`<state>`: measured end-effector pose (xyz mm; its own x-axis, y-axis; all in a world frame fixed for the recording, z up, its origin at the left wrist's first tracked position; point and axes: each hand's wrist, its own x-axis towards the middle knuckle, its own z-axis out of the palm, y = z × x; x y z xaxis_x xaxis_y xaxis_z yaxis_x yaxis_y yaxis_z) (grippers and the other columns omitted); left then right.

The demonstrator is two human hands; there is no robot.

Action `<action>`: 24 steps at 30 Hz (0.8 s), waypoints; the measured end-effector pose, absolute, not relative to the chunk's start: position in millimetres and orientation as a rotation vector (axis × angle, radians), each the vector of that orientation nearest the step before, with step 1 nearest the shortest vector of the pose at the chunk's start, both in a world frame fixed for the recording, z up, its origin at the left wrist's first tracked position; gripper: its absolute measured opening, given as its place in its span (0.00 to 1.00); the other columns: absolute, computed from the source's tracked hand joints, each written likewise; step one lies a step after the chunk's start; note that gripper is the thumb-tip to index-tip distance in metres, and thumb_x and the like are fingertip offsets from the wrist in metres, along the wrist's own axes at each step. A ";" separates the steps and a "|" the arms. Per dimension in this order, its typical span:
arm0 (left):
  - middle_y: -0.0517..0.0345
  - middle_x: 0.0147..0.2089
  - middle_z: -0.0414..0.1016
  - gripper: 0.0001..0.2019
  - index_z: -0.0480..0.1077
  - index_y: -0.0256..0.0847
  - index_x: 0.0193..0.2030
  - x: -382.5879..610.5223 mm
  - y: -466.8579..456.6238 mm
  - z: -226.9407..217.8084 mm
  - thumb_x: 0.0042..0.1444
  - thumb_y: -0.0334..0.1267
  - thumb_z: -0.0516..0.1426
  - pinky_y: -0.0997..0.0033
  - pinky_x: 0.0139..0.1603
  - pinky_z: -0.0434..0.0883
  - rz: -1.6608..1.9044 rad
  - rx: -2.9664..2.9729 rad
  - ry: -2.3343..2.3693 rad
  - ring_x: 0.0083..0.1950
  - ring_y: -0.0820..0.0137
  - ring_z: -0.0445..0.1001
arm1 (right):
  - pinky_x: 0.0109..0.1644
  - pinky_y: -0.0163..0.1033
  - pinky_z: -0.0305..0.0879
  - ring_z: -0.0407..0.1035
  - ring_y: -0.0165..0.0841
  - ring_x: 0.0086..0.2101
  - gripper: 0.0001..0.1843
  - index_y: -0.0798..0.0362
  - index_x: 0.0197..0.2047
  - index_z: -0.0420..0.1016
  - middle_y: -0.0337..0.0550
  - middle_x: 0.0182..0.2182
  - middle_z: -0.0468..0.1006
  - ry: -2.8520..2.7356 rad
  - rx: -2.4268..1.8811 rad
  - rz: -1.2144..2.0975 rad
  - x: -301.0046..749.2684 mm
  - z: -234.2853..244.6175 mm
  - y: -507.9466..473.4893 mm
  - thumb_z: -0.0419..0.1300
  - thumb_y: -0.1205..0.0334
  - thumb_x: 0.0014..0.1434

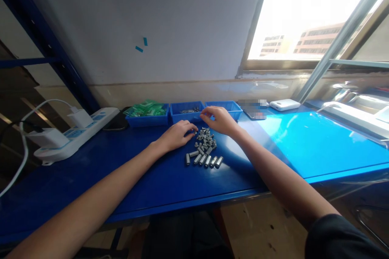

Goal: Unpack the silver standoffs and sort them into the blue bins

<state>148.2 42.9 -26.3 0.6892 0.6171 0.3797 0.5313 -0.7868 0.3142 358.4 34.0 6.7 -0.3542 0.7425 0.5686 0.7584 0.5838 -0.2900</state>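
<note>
My left hand [180, 134] is at the left edge of a pile of small metal screws [207, 137] on the blue table. Its thumb and fingers are pinched, with a small bright screw [195, 132] at the tips. Above the pile, by the front of the middle blue bin [186, 119], hovers my right hand [220, 119]. Its fingers are curled towards the thumb; anything between them is too small to make out. Several silvery hexagonal metal standoffs [208, 161] lie in a rough row on the near side of the screws.
Small metal parts lie inside the middle bin. To its left, another blue bin [147, 120] holds green packets [148, 108]; a third bin [232, 107] stands right. A white power strip [73, 137] with plugs is at left. A phone [254, 111] and white box [285, 105] are at the back right.
</note>
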 end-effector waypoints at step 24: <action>0.51 0.50 0.74 0.18 0.68 0.43 0.57 154.8 30.4 -35.3 0.61 0.40 0.51 0.57 0.53 0.65 0.730 2.496 1.206 0.52 0.59 0.70 | 0.49 0.48 0.60 0.63 0.48 0.49 0.19 0.55 0.51 0.72 0.55 0.48 0.73 -1.784 -1.874 -0.441 390.1 11.5 51.7 0.56 0.53 0.61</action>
